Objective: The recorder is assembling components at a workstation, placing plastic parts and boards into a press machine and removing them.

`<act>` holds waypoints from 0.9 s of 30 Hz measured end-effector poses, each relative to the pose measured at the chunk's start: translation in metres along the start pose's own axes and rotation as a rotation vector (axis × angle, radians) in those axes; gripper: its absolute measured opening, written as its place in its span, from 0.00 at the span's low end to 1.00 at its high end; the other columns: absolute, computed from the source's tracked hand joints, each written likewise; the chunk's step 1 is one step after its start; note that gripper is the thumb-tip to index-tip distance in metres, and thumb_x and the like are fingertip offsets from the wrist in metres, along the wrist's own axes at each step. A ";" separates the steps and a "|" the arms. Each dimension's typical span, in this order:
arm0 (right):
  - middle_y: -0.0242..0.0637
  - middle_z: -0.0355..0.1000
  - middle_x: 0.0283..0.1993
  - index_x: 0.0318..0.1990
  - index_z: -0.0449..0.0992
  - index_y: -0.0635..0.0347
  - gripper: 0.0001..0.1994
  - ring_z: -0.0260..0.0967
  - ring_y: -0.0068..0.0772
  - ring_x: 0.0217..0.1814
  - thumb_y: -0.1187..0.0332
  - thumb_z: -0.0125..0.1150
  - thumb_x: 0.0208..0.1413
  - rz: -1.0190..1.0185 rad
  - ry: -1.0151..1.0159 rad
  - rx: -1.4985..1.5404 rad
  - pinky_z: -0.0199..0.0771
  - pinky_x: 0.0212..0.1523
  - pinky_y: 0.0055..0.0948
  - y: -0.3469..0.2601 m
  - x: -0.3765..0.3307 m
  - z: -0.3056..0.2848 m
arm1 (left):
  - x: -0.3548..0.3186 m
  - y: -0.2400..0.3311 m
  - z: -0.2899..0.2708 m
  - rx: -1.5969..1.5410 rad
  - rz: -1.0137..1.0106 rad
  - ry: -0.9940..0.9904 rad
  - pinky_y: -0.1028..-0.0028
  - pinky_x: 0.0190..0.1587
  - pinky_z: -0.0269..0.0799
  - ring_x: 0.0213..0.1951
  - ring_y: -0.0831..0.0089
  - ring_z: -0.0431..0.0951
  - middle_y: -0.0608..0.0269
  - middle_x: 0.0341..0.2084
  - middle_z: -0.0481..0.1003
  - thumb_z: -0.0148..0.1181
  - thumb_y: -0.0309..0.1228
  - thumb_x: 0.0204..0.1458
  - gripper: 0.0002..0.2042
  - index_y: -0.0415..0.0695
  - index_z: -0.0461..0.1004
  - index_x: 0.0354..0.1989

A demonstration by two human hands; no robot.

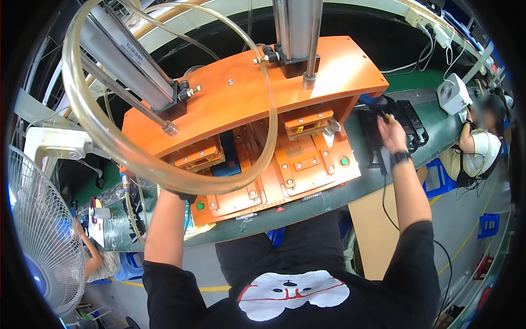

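An orange press fixture (307, 71) with two pneumatic cylinders stands on the green bench (329, 200) in front of me. My left forearm reaches up to its left bay, beside a blue part (227, 159). My left hand (183, 196) is mostly hidden behind a thick clear hose (109, 137); only a dark band at the wrist shows. My right hand (391, 131), with a black watch on the wrist, is raised over black trays (412, 123) to the right of the fixture. Its fingers are pinched on a small yellowish piece (387, 116).
A white floor fan (38, 230) stands at the left, with another person's arm (90, 249) beside it. A seated co-worker (479, 148) works further along the bench at the right, near a small white fan (453, 94). Blue stools (489, 225) and a cardboard sheet (378, 230) stand below.
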State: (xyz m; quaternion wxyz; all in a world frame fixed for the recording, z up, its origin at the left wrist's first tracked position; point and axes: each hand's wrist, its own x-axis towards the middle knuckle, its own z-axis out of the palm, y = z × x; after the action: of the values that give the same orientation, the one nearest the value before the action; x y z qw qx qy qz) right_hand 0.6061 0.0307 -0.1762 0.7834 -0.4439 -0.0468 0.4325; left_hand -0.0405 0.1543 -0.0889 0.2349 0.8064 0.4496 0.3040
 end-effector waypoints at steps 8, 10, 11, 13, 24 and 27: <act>0.46 0.74 0.42 0.54 0.68 0.62 0.22 0.80 0.38 0.33 0.53 0.57 0.64 0.106 -0.091 -0.815 0.86 0.31 0.30 0.017 0.096 0.088 | 0.017 0.013 0.019 -0.090 0.116 0.070 0.61 0.56 0.72 0.53 0.52 0.76 0.50 0.49 0.78 0.62 0.33 0.57 0.14 0.42 0.76 0.50; 0.45 0.74 0.41 0.55 0.68 0.60 0.23 0.80 0.36 0.31 0.50 0.58 0.63 0.152 -0.140 -0.991 0.86 0.30 0.29 0.010 0.098 0.078 | 0.026 0.015 0.031 -0.128 0.149 0.070 0.61 0.56 0.72 0.53 0.52 0.76 0.50 0.49 0.78 0.62 0.33 0.57 0.14 0.41 0.76 0.50; 0.44 0.74 0.40 0.55 0.68 0.59 0.23 0.79 0.35 0.28 0.51 0.58 0.63 0.141 -0.138 -1.024 0.83 0.27 0.28 0.021 0.074 0.101 | 0.016 0.011 0.021 -0.116 0.137 0.090 0.61 0.56 0.72 0.53 0.52 0.76 0.49 0.50 0.77 0.63 0.33 0.57 0.14 0.41 0.76 0.49; 0.42 0.75 0.40 0.56 0.69 0.58 0.21 0.76 0.32 0.24 0.53 0.57 0.63 0.084 -0.107 -1.099 0.79 0.23 0.27 0.019 0.019 0.134 | 0.006 0.009 0.010 -0.122 0.140 0.132 0.61 0.56 0.72 0.54 0.52 0.76 0.49 0.50 0.77 0.63 0.33 0.56 0.14 0.41 0.76 0.49; 0.30 0.74 0.29 0.44 0.77 0.60 0.11 0.71 0.18 0.21 0.61 0.59 0.66 -0.071 -0.165 -0.951 0.63 0.18 0.17 -0.015 -0.161 0.044 | -0.217 0.075 -0.126 -0.308 -0.112 -0.220 0.65 0.53 0.72 0.46 0.60 0.80 0.53 0.42 0.80 0.68 0.29 0.51 0.14 0.37 0.79 0.44; 0.30 0.74 0.30 0.46 0.76 0.61 0.11 0.68 0.18 0.20 0.63 0.57 0.67 -0.075 -0.175 -0.745 0.62 0.19 0.18 -0.001 -0.194 0.018 | -0.277 -0.006 -0.162 -0.553 -0.444 0.113 0.72 0.45 0.73 0.39 0.74 0.79 0.63 0.33 0.81 0.64 0.31 0.58 0.10 0.35 0.78 0.39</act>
State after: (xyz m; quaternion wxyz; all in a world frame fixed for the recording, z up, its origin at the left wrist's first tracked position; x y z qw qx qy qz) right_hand 0.4781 -0.0973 -0.1041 0.5769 -0.6574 -0.2836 0.3932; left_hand -0.2709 -0.0658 -0.0560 0.4794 0.5769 0.5270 0.3995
